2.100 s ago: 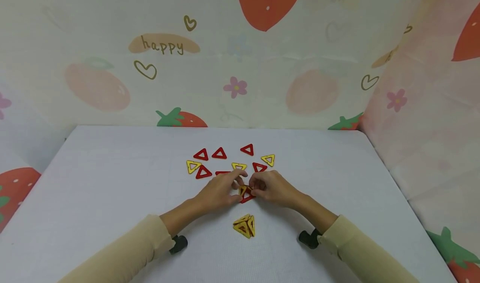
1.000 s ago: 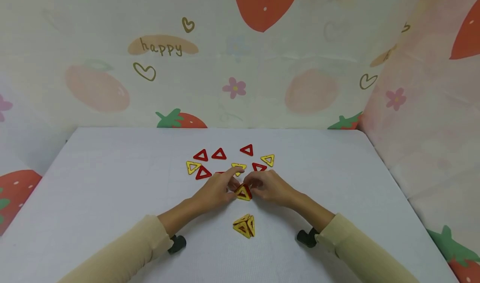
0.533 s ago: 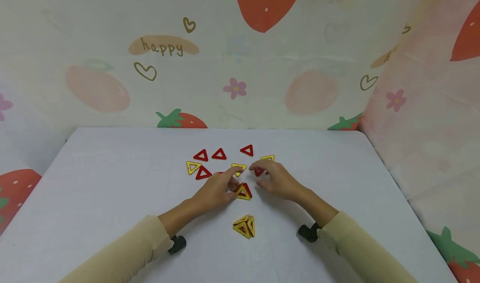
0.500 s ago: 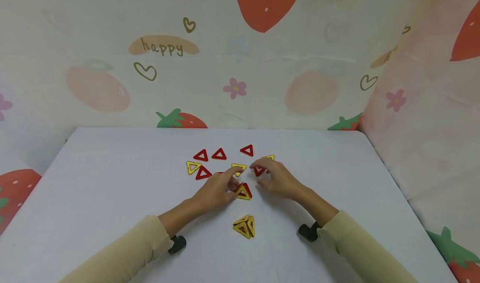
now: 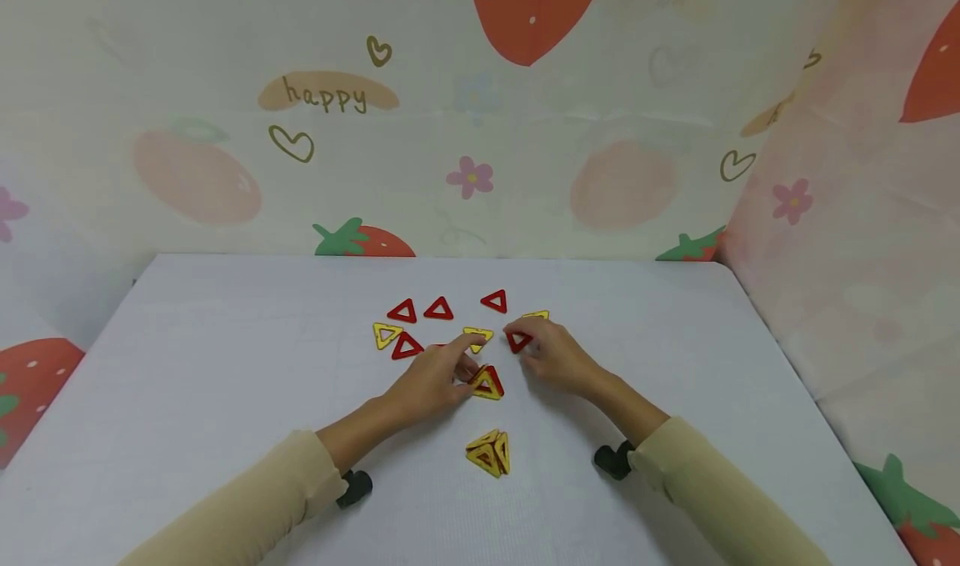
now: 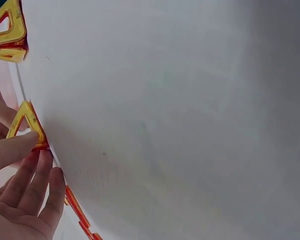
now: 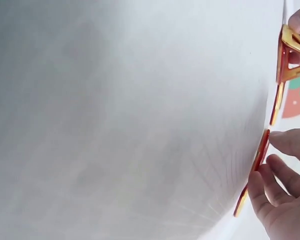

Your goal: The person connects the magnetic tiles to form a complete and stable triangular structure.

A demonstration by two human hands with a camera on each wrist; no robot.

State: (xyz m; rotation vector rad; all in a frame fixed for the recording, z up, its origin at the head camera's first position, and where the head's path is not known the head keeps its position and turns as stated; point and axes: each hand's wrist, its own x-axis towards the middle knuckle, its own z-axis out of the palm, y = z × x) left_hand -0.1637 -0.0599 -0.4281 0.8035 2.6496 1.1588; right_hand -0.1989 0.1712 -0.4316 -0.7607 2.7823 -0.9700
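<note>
My left hand [image 5: 431, 378] holds a small pyramid of red and yellow triangular magnetic tiles [image 5: 487, 397] on the table. In the left wrist view its thumb presses the yellow face [image 6: 30, 116], with the other fingers behind and below. To the right, my right hand [image 5: 558, 355] pinches a red triangular magnetic tile [image 5: 512, 343] between thumb and fingers. The right wrist view has this red tile [image 7: 261, 150] edge-on, low against the tabletop. Closer to me stands another pyramid [image 5: 487, 454] with yellow faces, touched by neither hand.
Several flat tiles lie beyond the hands on the white table [image 5: 225, 383]. Among them are a red tile [image 5: 438, 317] at the back, a yellow tile [image 5: 377, 335] at the left and a yellow tile [image 5: 536, 313] partly behind my right hand. A patterned cloth wall [image 5: 525, 132] borders the table.
My right hand has left the pyramid, moved away to the right and closed its fingers on a red tile. The pyramid has turned its yellow face forward, still in my left hand.
</note>
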